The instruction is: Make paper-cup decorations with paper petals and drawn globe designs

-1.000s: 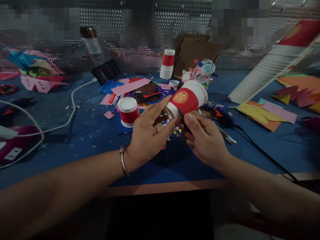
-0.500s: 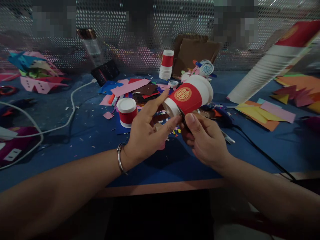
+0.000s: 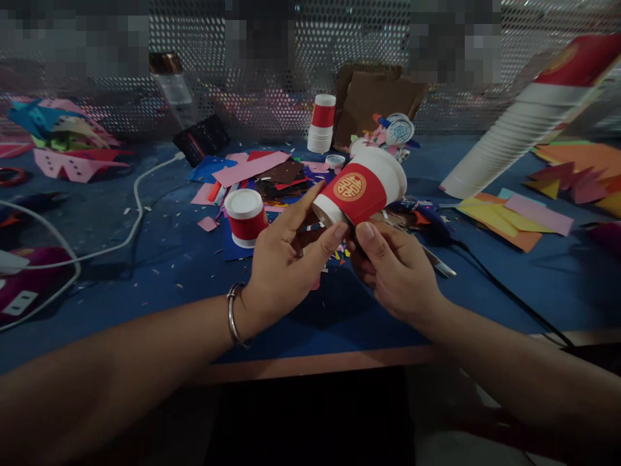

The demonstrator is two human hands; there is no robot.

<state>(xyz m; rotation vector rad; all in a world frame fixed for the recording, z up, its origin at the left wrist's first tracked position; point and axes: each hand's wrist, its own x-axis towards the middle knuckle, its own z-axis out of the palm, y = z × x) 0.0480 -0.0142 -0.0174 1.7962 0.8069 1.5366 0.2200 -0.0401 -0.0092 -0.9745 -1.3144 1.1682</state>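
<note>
A red and white paper cup point(image 3: 361, 188) with a gold round emblem is tilted on its side above the table, its wider rim up and to the right. My left hand point(image 3: 291, 259) is closed around the cup's narrower end, thumb below and fingers behind. My right hand point(image 3: 395, 265) is closed just under the cup, its thumb by the red band. A small dark piece shows between its fingertips and the cup, too hidden to name. Another red and white cup point(image 3: 246, 219) stands upside down left of my hands.
Paper scraps point(image 3: 281, 175) lie behind the hands. A cup stack point(image 3: 321, 123) stands farther back, and a long leaning cup stack point(image 3: 519, 136) is at the right. Coloured paper sheets point(image 3: 519, 217), a black cable point(image 3: 495, 285) and a white cable point(image 3: 139, 194) lie on the blue table.
The cup has shifted slightly left and down, and turned a little between my hands. Both hands keep nearly the same pose.
</note>
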